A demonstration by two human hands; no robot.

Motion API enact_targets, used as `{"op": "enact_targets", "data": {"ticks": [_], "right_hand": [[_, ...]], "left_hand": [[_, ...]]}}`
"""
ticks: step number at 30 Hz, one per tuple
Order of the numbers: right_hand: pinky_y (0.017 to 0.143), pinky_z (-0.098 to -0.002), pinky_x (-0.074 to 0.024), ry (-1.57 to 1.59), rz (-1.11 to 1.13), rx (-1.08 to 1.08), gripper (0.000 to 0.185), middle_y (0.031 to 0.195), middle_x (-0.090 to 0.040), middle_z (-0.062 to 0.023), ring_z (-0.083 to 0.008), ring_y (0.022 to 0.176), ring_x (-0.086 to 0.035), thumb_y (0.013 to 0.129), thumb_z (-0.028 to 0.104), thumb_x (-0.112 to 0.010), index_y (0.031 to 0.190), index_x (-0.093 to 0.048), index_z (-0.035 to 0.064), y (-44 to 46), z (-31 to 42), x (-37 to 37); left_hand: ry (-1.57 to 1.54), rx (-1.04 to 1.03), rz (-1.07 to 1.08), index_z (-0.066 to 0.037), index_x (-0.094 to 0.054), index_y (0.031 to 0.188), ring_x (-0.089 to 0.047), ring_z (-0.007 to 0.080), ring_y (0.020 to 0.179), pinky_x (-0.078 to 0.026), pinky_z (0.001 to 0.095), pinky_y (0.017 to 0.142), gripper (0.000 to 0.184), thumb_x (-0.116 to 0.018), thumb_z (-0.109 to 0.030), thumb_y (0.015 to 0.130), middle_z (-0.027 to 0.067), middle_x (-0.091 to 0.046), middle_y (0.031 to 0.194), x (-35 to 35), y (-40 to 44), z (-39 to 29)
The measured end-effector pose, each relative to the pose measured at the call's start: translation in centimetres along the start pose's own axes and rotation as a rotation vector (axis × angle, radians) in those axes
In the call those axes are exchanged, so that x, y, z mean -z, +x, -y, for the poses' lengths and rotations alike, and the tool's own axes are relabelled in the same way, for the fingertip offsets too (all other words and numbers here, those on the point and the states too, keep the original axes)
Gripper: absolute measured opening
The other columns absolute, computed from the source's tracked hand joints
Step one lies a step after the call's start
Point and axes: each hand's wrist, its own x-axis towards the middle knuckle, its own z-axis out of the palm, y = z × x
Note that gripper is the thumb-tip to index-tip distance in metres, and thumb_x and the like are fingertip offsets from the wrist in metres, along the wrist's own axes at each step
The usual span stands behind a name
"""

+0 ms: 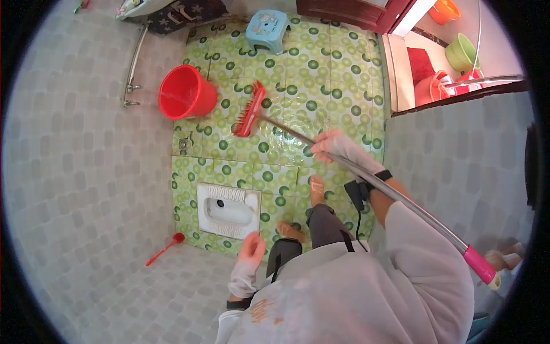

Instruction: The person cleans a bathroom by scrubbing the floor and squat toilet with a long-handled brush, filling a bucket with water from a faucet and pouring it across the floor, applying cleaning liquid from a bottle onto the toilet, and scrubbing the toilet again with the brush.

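Right hand (338, 148) closed around the pole of a long-handled floor brush (250, 112) with a red plastic head.
Head view: the fingers wrap the silver metal pole partway along, with its pink end grip (479, 264) behind the right arm; the left hand (250, 252) is partly curled, nothing seen in it, how far open hard to tell. The brush head is over the green-circle tiled floor (298, 103), towards its left edge, just beside a round red plastic bucket (188, 92), bristles facing the bucket. Judging from this, a second hand on the pole would steady it, bristles pressed flat would grip the shiny floor better, and short strokes would spare the bucket at the left edge.
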Motion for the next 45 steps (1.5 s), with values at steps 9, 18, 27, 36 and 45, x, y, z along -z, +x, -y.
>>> {"op": "enact_targets", "data": {"ticks": [9, 18, 27, 36, 45], "right_hand": [[0.086, -0.0324, -0.0462, 0.945, -0.068, 0.203, 0.044, 0.11, -0.062, -0.0165, -0.0234, 0.097, -0.06, 0.097, 0.031, -0.043, 0.114, -0.051, -0.0086, -12.2, 0.6, -0.1], [0.04, -0.0312, -0.0327, 0.736, 0.211, 1.038, 0.061, 0.048, -0.051, -0.0029, -0.0156, 0.039, -0.044, 0.087, 0.063, -0.04, 0.048, -0.043, 0.0164, -40.3, 0.6, 8.0], [0.06, -0.0241, -0.0329, 0.093, -1.477, 1.322, 0.03, 0.056, -0.033, 0.0037, -0.0093, 0.053, -0.033, 0.096, 0.021, -0.045, 0.068, -0.038, 0.013, -53.4, 3.7, -0.6], [0.057, -0.0269, -0.0343, 0.777, -1.602, 1.152, 0.031, 0.054, -0.029, 0.0026, -0.0095, 0.049, -0.031, 0.098, 0.027, -0.046, 0.073, -0.042, 0.0085, -36.3, 7.9, -0.1], [0.079, -0.0356, -0.0473, 0.693, -1.636, 1.224, 0.03, 0.077, -0.051, -0.0067, -0.0197, 0.074, -0.051, 0.096, 0.029, -0.05, 0.098, -0.053, -0.0006, -44.4, 3.4, -2.8]], "left_hand": [[0.844, -0.883, 0.109, 0.0, -0.038, 0.133, -0.046, 0.0359, 0.12, -0.029, 0.0407, 0.106, 0.079, -0.071, -0.022, 0.065, 0.0229, -0.05, 0.126, -18.4, 12.1, -17.1], [1.014, -0.982, 0.72, -0.013, -0.059, 0.08, -0.061, 0.0342, 0.075, -0.048, 0.0438, 0.064, 0.012, -0.063, -0.012, 0.069, 0.0106, -0.062, 0.074, -29.5, 13.3, -20.5], [0.835, -1.211, 1.126, -0.012, -0.064, 0.081, -0.062, 0.0343, 0.082, -0.048, 0.0438, 0.073, 0.013, -0.064, -0.017, 0.069, 0.0125, -0.064, 0.079, -42.7, 10.8, -25.3], [1.133, -1.023, 1.017, -0.014, -0.067, 0.075, -0.064, 0.0325, 0.076, -0.051, 0.0408, 0.069, 0.009, -0.063, -0.018, 0.068, 0.0122, -0.065, 0.075, -34.7, 22.8, -26.2], [0.657, -1.402, 0.868, -0.012, -0.056, 0.069, -0.059, 0.0331, 0.074, -0.049, 0.0398, 0.07, 0.011, -0.063, -0.018, 0.064, 0.0091, -0.059, 0.067, -42.0, 18.3, -26.9]]}}
